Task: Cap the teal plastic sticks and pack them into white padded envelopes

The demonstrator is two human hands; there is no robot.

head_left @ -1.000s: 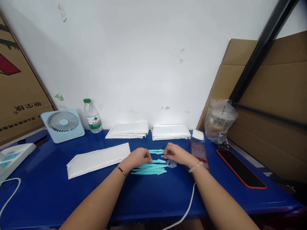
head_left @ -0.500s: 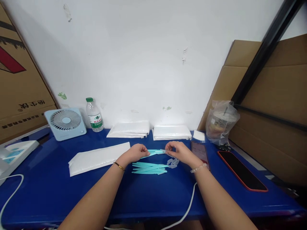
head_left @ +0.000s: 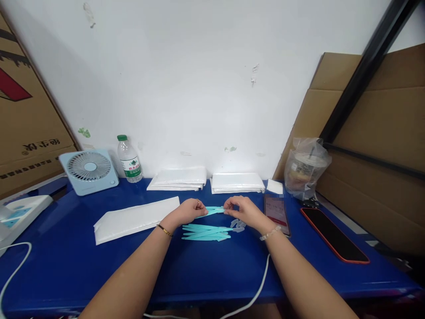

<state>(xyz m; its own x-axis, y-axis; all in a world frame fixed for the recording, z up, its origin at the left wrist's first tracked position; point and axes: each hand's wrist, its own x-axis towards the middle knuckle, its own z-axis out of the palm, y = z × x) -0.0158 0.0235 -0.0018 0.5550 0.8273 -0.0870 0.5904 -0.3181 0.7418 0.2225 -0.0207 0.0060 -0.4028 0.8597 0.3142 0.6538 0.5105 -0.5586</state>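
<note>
Thin turquoise sticks that look like eyebrow razors [head_left: 214,209] span the gap between my two hands above the blue table. My left hand [head_left: 190,211] is closed in a pinch around their left end. At the other end, my right hand [head_left: 241,209] is closed, thumb and fingertips pinching the tip; whether a clear cap is inside the pinch is hidden. Just below lies a loose pile of more turquoise razors [head_left: 204,232], roughly parallel. Several small translucent caps [head_left: 237,224] lie at the pile's right end, beneath my right hand.
A white padded envelope [head_left: 136,219] lies left of my hands. Two stacks of white envelopes [head_left: 177,178] sit against the wall. Around them stand a fan [head_left: 89,170], water bottle [head_left: 129,161] and bagged cup [head_left: 307,170]. Phones [head_left: 334,235] and a white cable [head_left: 264,283] are rightward.
My right hand has moved slightly left along the held razors, and the translucent tip seen by its fingers before is now covered. My left hand keeps its pinch in about the same place.
</note>
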